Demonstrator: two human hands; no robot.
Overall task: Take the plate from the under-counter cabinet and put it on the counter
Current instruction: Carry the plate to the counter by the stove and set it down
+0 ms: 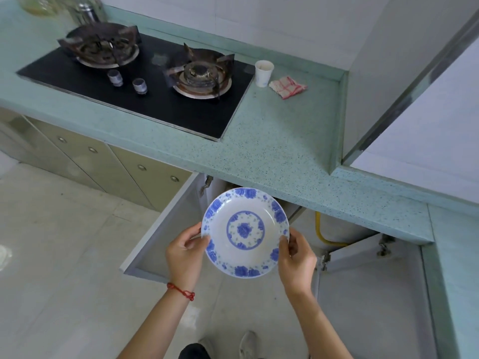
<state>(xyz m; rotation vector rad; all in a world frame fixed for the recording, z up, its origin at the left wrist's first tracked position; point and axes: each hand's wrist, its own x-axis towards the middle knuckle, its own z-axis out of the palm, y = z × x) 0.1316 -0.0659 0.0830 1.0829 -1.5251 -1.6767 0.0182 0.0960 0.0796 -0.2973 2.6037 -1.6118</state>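
Head view: the plate (245,232) is pinched at opposite rims by the left hand (184,255) and right hand (296,260) fingers, and could be knocked against the worktop (272,156) edge overhead if raised carelessly.

A: Taking the counter (272,151) as landmark. What is sitting on it?

B: The stove (134,84) is lying on its left part, two knobs (128,81) along the stove's near side. A cup (263,73) is standing on the counter just right of the stove, at the back. A folded cloth (287,87) is lying just right of the cup, apart from it.

A: And below the counter?

B: The under-counter cabinet (337,229) is standing open beneath its front edge. One door (166,229) is swinging out to the left, another door (368,294) to the right. A hose (322,233) is running down inside.

A: The plate (245,233)?

B: Hanging in front of the counter edge, below it, before the opening. Left hand (185,255) is gripping its left rim, right hand (295,257) its right rim.
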